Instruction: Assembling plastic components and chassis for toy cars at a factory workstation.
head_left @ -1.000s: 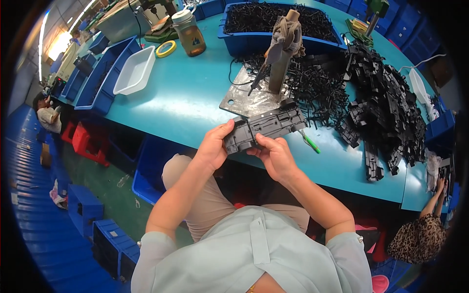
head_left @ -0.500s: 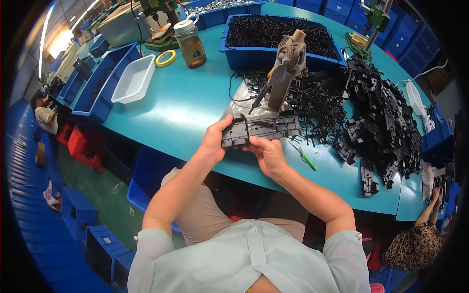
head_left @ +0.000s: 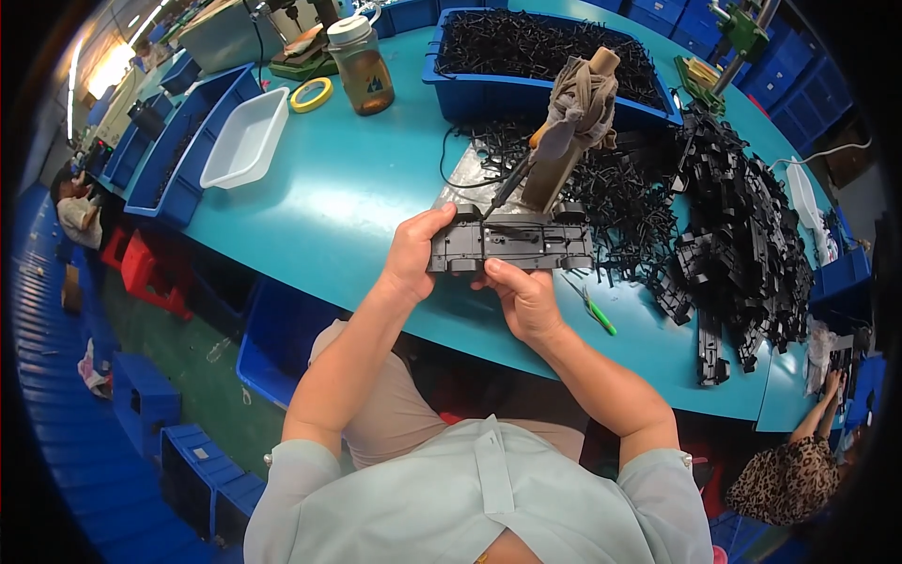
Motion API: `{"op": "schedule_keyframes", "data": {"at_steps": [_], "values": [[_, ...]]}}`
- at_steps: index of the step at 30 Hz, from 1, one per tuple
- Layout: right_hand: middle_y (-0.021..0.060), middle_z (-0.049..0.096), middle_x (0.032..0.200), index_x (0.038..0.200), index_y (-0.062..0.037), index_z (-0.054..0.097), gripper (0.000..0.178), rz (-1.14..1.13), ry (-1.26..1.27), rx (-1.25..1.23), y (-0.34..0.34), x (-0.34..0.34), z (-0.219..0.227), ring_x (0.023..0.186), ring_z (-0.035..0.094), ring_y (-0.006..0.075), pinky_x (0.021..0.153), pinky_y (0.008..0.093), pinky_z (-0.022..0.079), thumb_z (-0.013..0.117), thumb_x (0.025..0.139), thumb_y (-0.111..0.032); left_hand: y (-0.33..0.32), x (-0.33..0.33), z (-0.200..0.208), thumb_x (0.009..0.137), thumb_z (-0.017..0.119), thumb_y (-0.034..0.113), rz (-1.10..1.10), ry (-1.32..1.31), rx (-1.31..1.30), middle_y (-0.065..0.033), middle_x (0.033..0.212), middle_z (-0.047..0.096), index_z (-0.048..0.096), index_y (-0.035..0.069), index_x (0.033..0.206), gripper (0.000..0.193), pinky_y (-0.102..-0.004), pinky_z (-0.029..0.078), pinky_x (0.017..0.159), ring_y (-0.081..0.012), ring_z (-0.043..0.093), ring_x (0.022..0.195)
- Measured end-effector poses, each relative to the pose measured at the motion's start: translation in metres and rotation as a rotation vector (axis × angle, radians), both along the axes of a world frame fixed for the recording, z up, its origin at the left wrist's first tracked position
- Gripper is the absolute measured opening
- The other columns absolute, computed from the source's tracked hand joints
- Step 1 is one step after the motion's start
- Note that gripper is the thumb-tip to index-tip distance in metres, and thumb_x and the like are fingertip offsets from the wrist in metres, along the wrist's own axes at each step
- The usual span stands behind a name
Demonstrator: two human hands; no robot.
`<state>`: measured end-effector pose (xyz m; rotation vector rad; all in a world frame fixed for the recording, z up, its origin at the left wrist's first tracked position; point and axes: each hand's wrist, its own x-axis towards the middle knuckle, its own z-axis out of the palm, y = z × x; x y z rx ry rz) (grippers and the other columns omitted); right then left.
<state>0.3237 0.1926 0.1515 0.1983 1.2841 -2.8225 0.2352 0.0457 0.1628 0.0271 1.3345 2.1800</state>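
A black plastic toy-car chassis [head_left: 537,249] is held level over the table's near edge. My left hand [head_left: 415,252] is closed round its left end, thumb along the top. My right hand [head_left: 526,303] pinches its lower edge near the middle, thumb in front and fingers partly hidden beneath. A soldering-iron-like tool [head_left: 508,188] with a dark tip slants down from a wooden post [head_left: 550,180] wrapped in grey cloth [head_left: 575,113]. Its tip meets the chassis's upper edge near my left thumb; whether it presses in, I cannot tell.
Small black parts [head_left: 625,202] lie loose behind the post, and more fill a blue bin [head_left: 554,101]. Black chassis pile up [head_left: 742,244] at right. Green-handled snips [head_left: 598,315] lie beside my right hand. A bottle [head_left: 362,70], yellow tape [head_left: 311,95] and white tray [head_left: 246,141] stand farther left.
The chassis, gripped by both hands, has turned flatter toward me and its left end has come under the iron's tip. The whole view has shifted slightly.
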Motion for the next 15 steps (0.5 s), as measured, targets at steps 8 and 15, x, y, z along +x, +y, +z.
{"op": "schedule_keyframes", "data": {"at_steps": [8,15], "values": [[0.0081,0.063,0.097,0.107,-0.0005,0.057,0.028,-0.006,0.022,0.011,0.0001,-0.0014,0.0055,0.085,0.061,0.0178,0.072,0.0329,0.052,0.064,0.081,-0.007,-0.0002,-0.0022,0.0081,0.093,0.047,0.030,-0.028,0.008,-0.028,-0.0090,0.087,0.065,0.058,0.002,0.103,0.032,-0.0277,0.049,0.054,-0.0164,0.063,0.069],[0.0070,0.060,0.102,0.112,-0.0023,0.053,0.034,-0.005,0.046,0.009,-0.0008,-0.0006,0.0098,0.091,0.059,0.0177,0.077,0.0344,0.052,0.065,0.080,-0.007,0.0020,-0.0035,0.0098,0.093,0.048,0.030,-0.016,-0.008,-0.037,-0.0077,0.084,0.065,0.058,0.003,0.102,0.031,-0.0257,0.045,0.049,-0.0144,0.061,0.065]]}}
